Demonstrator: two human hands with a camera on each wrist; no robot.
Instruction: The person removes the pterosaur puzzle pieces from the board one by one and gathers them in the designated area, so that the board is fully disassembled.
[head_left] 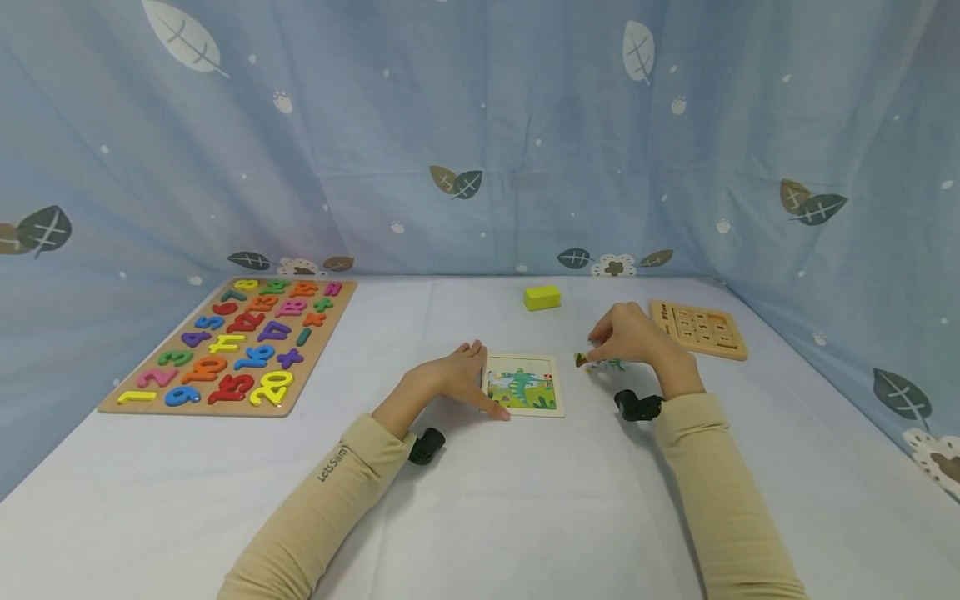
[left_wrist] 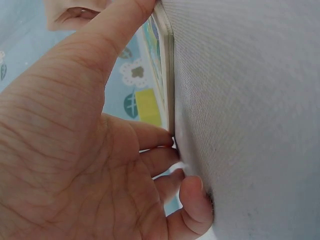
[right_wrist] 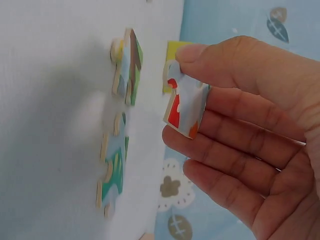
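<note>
In the head view a square wooden jigsaw puzzle (head_left: 522,386) with a green dinosaur picture lies flat on the table. Along its left side my left hand (head_left: 455,377) is spread, the thumb at the near edge. The left wrist view has that thumb and the fingertips against the puzzle's side (left_wrist: 169,85). My right hand (head_left: 628,340) is to the right of the puzzle. Its thumb and fingers pinch a pale blue jigsaw piece (right_wrist: 187,102) with red patches, raised off the table. Beside it lie a brown-and-green piece (right_wrist: 131,67) and a teal piece (right_wrist: 114,170).
A board of coloured numbers (head_left: 306,379) lies at the left. A yellow-green block (head_left: 542,297) stands farther back, in front of the patterned curtain (head_left: 495,125). A wooden number tray (head_left: 738,352) is behind my right hand at the right.
</note>
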